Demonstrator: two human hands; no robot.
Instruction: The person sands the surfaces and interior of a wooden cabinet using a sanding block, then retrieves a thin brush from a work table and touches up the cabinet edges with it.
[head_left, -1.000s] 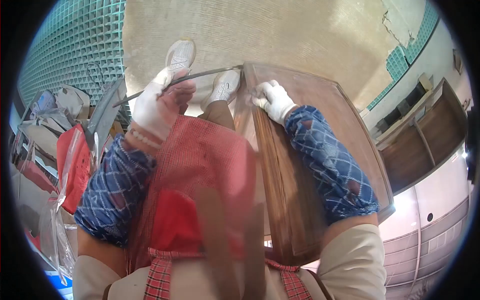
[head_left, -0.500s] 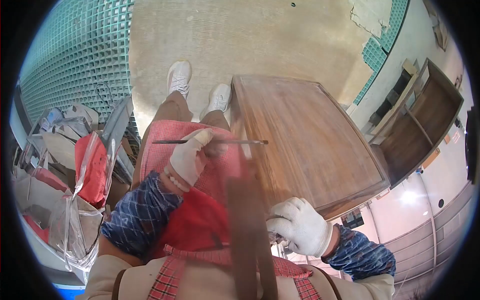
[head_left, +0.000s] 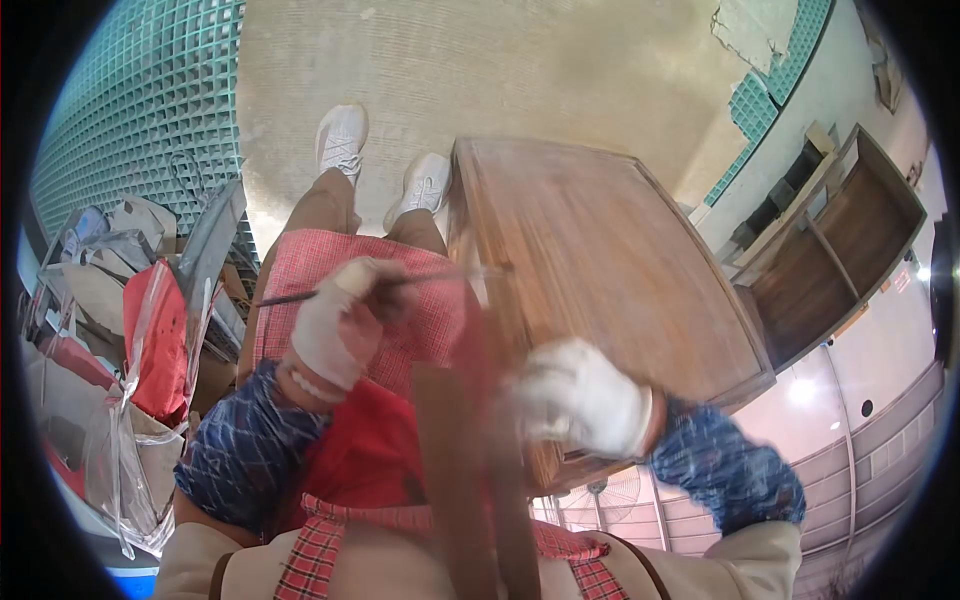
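Observation:
My left hand [head_left: 335, 325], in a white glove with bare fingertips, is closed around a thin paintbrush [head_left: 283, 299]. The brush lies crosswise over my lap, its blurred tip close to the left side of a brown wooden furniture piece [head_left: 610, 270]. That piece has a flat panel inside a raised border and stands tilted by my right leg. My white-gloved right hand [head_left: 585, 395] is at its near edge. Motion smears those fingers, so their grip is unclear. Blurred brown wooden bars [head_left: 450, 480] rise in front of my red apron [head_left: 365, 455].
At left stands a bin with crumpled plastic, cardboard and a red bag [head_left: 157, 340]. Green grating [head_left: 140, 120] borders the worn board [head_left: 480, 70] under my shoes. Another open wooden frame [head_left: 850, 250] stands at far right, and a fan [head_left: 600, 492] shows beyond the near edge.
My right hand has moved up and slightly left, now smeared by motion. My left hand has shifted left, and the brush has gone from level to slanting, tip higher.

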